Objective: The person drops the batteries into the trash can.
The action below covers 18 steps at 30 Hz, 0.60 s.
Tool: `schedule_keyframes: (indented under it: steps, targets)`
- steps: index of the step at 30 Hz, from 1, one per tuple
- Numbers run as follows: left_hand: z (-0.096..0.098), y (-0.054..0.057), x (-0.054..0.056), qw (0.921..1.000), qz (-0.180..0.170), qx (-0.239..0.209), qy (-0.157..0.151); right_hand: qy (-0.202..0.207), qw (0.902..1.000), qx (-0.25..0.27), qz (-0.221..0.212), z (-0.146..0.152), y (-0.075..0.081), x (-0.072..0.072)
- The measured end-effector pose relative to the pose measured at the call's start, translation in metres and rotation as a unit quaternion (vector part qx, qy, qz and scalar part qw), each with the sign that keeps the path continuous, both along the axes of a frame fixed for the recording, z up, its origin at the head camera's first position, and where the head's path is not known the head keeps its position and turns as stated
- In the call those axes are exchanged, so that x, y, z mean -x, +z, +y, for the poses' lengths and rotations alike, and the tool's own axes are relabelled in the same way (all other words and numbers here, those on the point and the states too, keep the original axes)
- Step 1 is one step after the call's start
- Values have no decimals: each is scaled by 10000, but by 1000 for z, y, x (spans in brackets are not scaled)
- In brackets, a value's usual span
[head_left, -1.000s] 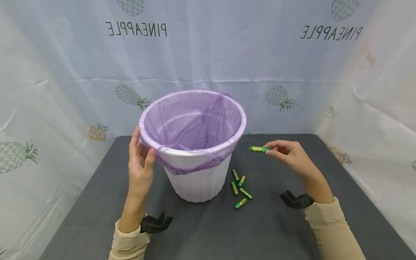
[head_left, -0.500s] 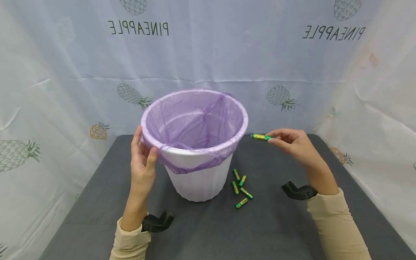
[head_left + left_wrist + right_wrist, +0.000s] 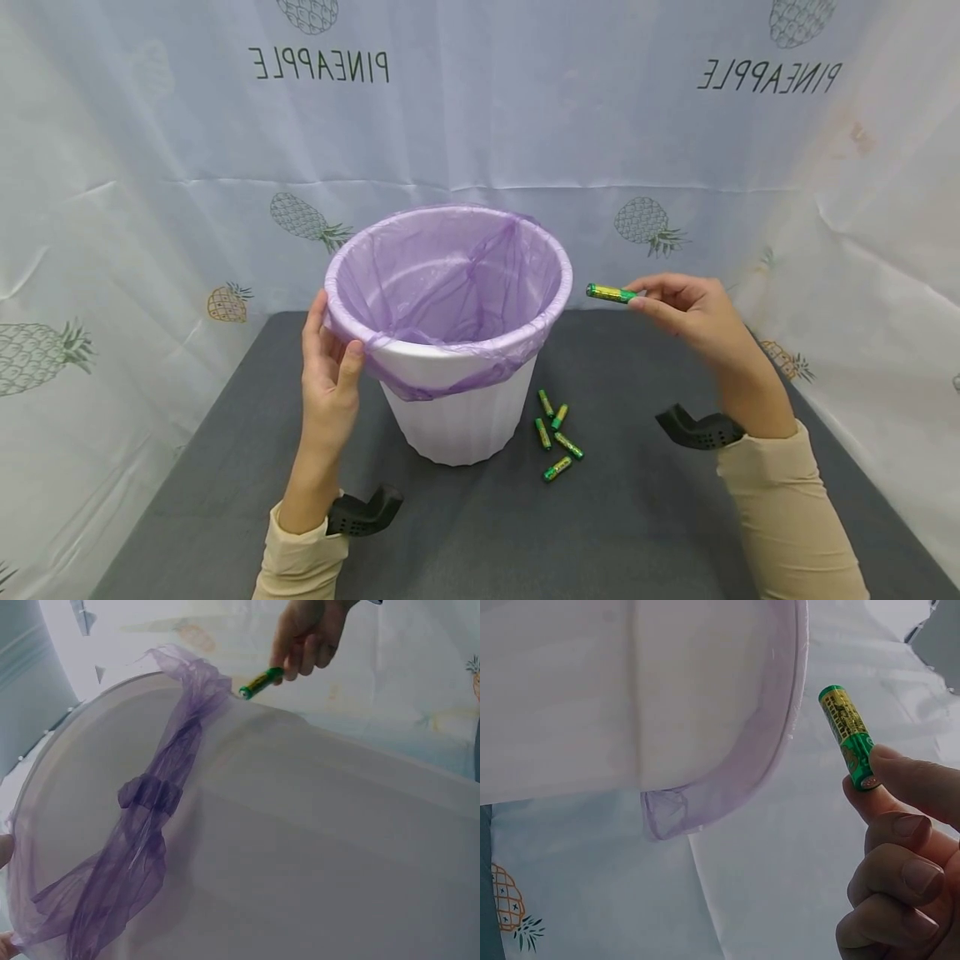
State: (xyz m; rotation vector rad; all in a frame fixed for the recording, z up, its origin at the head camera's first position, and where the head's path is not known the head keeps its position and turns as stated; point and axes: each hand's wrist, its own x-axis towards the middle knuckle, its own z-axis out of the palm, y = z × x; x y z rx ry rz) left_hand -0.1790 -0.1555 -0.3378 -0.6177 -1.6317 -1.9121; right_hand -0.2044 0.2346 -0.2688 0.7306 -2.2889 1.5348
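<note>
A purple liner point(image 3: 457, 387) is folded over the rim of a white trash can point(image 3: 459, 429). My left hand point(image 3: 326, 392) rests against the can's left outer side just under the rim, thumb and fingers spread. In the left wrist view, only its fingertips point(image 3: 6, 949) show at the edge. Between thumb and index finger, my right hand point(image 3: 686, 312) pinches one end of a green and yellow battery point(image 3: 611, 293). The battery lies roughly level in the air, right of the rim and apart from it. Close up, the same battery point(image 3: 846, 735) shows its flat end at the fingers.
Several loose batteries point(image 3: 558, 468) of the same green and yellow lie on the dark grey table point(image 3: 480, 533), just right of the can's base. A pineapple-print curtain point(image 3: 480, 125) hangs behind and at both sides. Each wrist wears a black mount point(image 3: 365, 512).
My right hand has risen with the battery, from beside the lower rim to nearer the rim's height, drifting slightly right. The left hand, the can and the loose batteries stay put.
</note>
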Motion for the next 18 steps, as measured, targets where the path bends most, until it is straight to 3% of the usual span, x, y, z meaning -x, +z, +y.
schedule_keyframes:
  steps: [6,18]
  targets:
    - [0,-1,0,10000,43,4,-38,-252,9991,-334,23,-4,5,1]
    - [0,2,-2,9999,-83,104,-21,-254,9992,-298,-45,-21,15,5]
